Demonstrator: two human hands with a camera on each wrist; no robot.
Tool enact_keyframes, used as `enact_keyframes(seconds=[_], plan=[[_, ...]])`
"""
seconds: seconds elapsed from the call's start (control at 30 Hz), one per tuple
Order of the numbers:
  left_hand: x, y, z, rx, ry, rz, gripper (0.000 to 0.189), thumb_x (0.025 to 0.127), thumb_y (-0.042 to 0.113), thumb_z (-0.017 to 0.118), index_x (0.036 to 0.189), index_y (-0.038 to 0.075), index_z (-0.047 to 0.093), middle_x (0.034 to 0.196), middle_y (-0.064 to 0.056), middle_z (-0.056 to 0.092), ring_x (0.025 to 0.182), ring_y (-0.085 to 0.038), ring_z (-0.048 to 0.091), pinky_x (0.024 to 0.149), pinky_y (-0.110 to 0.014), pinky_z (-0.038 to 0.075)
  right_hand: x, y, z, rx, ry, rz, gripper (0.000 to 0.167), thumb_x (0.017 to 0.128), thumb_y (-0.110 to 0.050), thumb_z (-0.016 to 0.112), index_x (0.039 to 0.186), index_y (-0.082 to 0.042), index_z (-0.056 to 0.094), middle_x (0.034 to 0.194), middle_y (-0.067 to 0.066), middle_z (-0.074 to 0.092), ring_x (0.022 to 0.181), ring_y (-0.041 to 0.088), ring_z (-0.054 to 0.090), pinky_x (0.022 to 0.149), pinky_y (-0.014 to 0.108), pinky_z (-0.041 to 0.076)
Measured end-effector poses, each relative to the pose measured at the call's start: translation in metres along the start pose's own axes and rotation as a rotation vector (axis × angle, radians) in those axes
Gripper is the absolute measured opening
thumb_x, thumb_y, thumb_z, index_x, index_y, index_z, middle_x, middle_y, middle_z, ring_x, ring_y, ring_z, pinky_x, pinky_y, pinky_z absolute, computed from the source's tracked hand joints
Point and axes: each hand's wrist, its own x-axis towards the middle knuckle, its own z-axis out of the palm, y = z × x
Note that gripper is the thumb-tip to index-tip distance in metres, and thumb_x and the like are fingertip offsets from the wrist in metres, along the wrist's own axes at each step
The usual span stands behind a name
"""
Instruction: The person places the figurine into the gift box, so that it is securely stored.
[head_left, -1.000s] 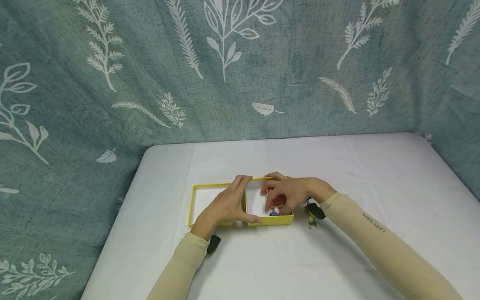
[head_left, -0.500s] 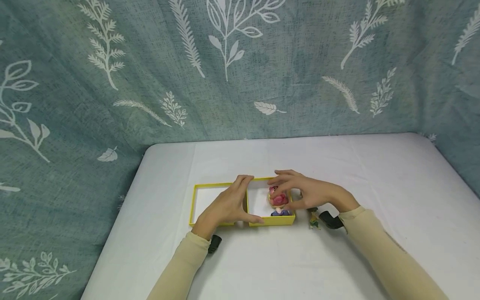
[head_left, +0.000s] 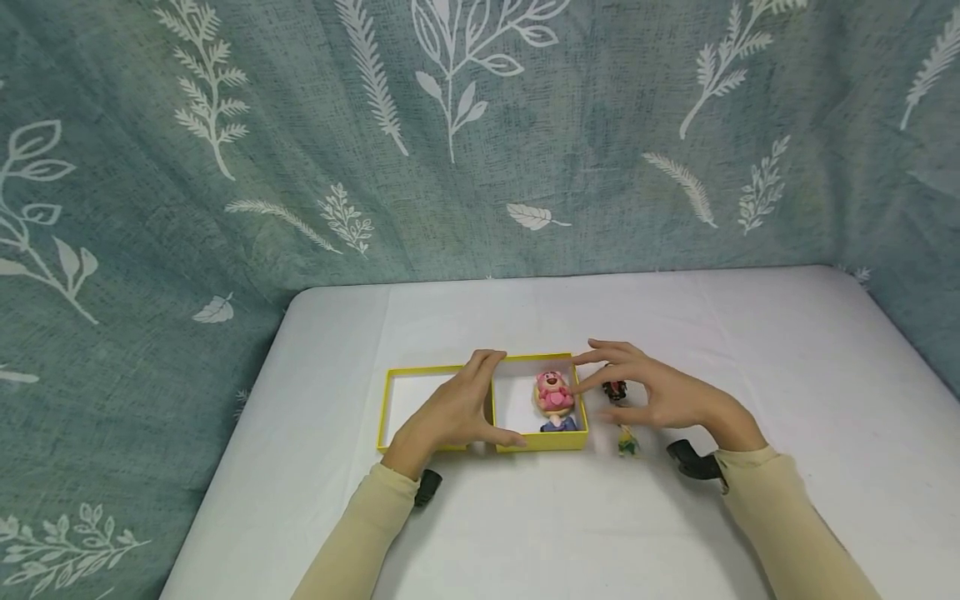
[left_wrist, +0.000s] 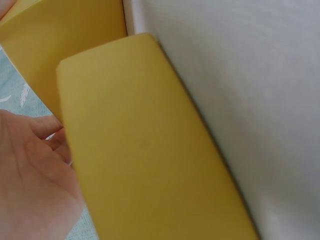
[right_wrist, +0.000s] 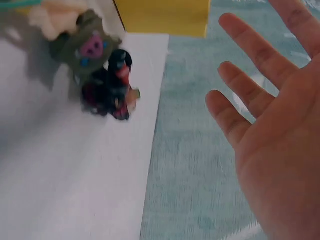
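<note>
My left hand [head_left: 453, 408] spans the right-hand yellow box [head_left: 542, 442], thumb on its front wall and fingertips at its back rim. Inside that box, along its right side, lie a pink bear figure [head_left: 554, 392] and a blue-bodied figure [head_left: 558, 424]. Just right of the box my right hand [head_left: 660, 387] hovers with its fingers spread, holding nothing; the right wrist view shows its bare palm [right_wrist: 285, 150]. Beneath and beside it are a dark red-and-black figure [head_left: 615, 390] and a small green-and-yellow figure [head_left: 627, 442], partly hidden by the hand in the head view.
A second shallow yellow-rimmed box [head_left: 383, 408] sits left of the first, partly behind my left hand. In the right wrist view an olive figure with a pig-like face [right_wrist: 90, 45] is next to the dark one. White cloth covers the table [head_left: 525, 517]; a teal curtain [head_left: 450, 208] hangs behind.
My right hand has let go of the figures in the box and moved out to the right, uncovering the pink bear and the blue-bodied figure. The left hand has stayed in place.
</note>
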Motion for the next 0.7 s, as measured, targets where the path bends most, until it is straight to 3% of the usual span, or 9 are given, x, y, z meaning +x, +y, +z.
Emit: enact_keyframes(seconds=[0.23,0.5,0.7], plan=[[0.0,-0.001,0.001,0.002,-0.002,0.004,0.124,0.062,0.072,0.079,0.154,0.015,0.019,0.153,-0.003,0.028,0.123,-0.025,0.053,0.096,-0.039,0.051,-0.016,0.001,-0.011,-0.025,0.093,0.018,0.039,0.085,-0.019,0.077,0.121,-0.031,0.066,0.143,0.01,0.049,0.146,0.032,0.023,0.103,0.071,0.025],[0.0,-0.002,0.0,0.004,-0.004,-0.003,0.124,0.061,0.072,0.078,0.154,0.016,0.019,0.153,-0.002,0.027,0.119,-0.025,0.056,0.093,-0.038,0.052,-0.018,0.007,-0.014,-0.086,0.145,0.08,0.034,0.088,-0.014,0.073,0.121,-0.016,0.067,0.141,0.014,0.05,0.137,0.042,0.035,0.102,0.065,0.033],[0.0,-0.002,0.001,0.003,-0.003,0.006,0.124,0.061,0.073,0.078,0.154,0.017,0.018,0.153,-0.001,0.027,0.119,-0.025,0.056,0.093,-0.038,0.052,-0.019,0.014,-0.013,-0.132,0.167,0.165,0.035,0.09,-0.017,0.072,0.124,-0.012,0.065,0.138,0.017,0.052,0.13,0.04,0.044,0.1,0.063,0.037]])
